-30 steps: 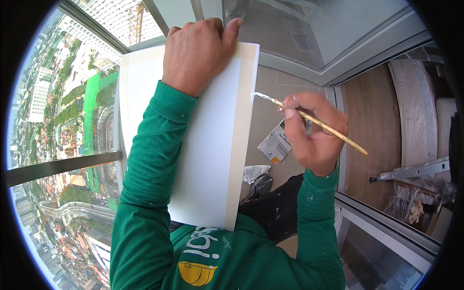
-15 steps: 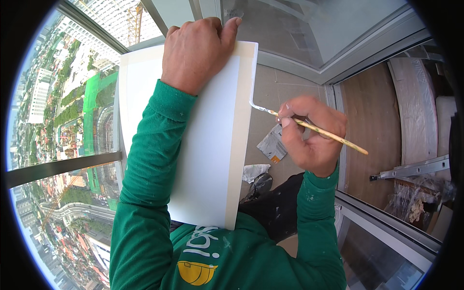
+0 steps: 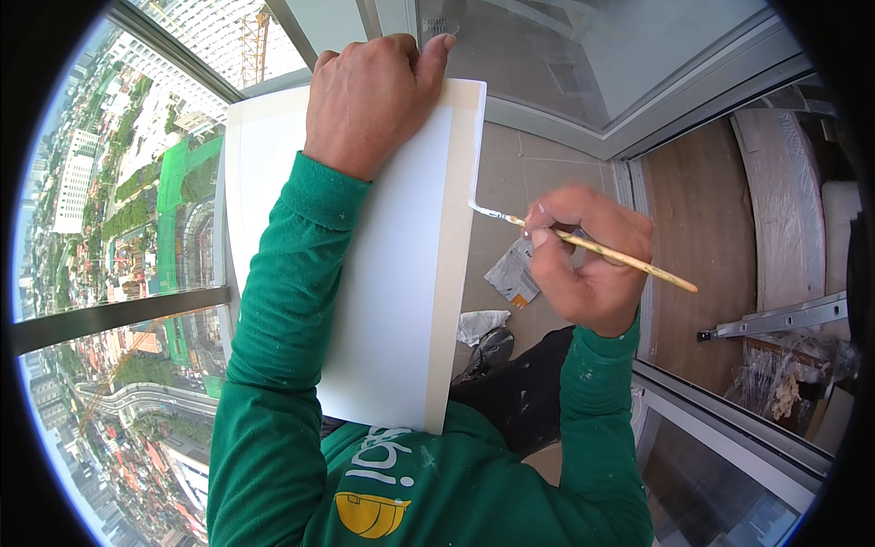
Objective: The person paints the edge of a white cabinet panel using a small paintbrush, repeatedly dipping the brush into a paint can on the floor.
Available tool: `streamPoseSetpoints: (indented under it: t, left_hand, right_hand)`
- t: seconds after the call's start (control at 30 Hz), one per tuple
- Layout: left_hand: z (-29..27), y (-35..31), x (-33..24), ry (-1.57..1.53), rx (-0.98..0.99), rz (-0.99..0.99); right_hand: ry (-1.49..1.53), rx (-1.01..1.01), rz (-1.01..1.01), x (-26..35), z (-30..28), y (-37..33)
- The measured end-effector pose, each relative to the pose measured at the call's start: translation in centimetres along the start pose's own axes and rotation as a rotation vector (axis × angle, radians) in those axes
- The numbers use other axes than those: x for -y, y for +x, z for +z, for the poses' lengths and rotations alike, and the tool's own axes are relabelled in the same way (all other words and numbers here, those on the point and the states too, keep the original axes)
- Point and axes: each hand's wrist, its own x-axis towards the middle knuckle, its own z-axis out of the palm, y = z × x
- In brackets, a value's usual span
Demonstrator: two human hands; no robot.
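A white flat panel (image 3: 383,301), bordered with beige masking tape along its sides, stands in front of me and leans toward my body. My left hand (image 3: 369,100) is closed over its far edge, knuckles up and thumb pointing right; the fingertips are hidden. In my right hand (image 3: 592,255) a thin paintbrush (image 3: 643,264) is pinched between thumb and fingers. Its wooden handle is spotted with paint and points to the right. The bent, white-coated bristle end touches the panel's right edge, a little below the far right corner.
Left, tall windows with a dark rail (image 3: 118,319) overlook a city. On the tiled floor lie a grey printed sheet (image 3: 512,273) and a white rag (image 3: 481,325) beside my shoe (image 3: 492,348). A sliding-door frame (image 3: 638,273), an aluminium ladder (image 3: 784,316) and plastic-wrapped items (image 3: 775,210) are at right.
The brush tip has slid slightly toward me along the panel's right edge, and its handle end has shifted a touch right. My left hand stays on the panel's far edge.
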Motion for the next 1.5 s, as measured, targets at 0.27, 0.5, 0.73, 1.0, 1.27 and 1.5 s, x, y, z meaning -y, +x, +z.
streamPoseSetpoints:
  t: [0.27,0.5,0.73,1.0,1.27,1.5]
  left_hand:
    - [-0.1,0.0,0.0,-0.008,0.009,-0.003]
    - [-0.1,0.0,-0.1,-0.008,0.002,0.006]
    - [-0.2,0.0,0.0,-0.010,0.001,0.004]
    - [-0.1,0.0,-0.1,-0.019,0.001,0.007]
    - [0.0,0.0,-0.2,-0.026,-0.002,0.003]
    - [-0.1,0.0,-0.2,-0.032,0.005,0.003]
  right_hand:
    - [0.009,-0.086,0.036,-0.3,0.2,0.1]
    - [-0.035,0.043,-0.010,0.2,0.0,0.1]
    - [0.003,0.097,0.033,0.6,-0.4,0.1]
    - [-0.030,-0.013,0.056,0.4,0.3,0.2]
    - [-0.132,-0.069,-0.030,0.4,0.3,0.2]
    - [-0.144,0.018,-0.096,0.6,0.4,0.0]
